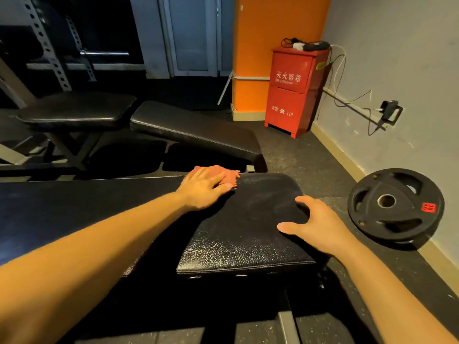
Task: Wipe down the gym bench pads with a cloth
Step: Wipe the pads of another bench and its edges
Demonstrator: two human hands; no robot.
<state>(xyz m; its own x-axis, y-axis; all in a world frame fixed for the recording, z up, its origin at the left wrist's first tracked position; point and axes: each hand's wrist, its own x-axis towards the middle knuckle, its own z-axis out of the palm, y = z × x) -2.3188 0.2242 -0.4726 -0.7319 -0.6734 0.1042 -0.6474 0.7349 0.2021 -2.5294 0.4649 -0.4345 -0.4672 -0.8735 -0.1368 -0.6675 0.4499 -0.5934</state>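
Cloth (224, 173) lies at the far edge of the seat pad (248, 242) in the head view. It is flattened under our left hand (202, 188), whose nearly straight fingers press rather than pinch, probably to drag it across. Our right hand (320, 225) rests spread and relaxed on the pad's right edge, likely bracing us, and grips nothing.

1 head-worn wide-angle camera looks forward and down, close over the bench pad (248, 239).
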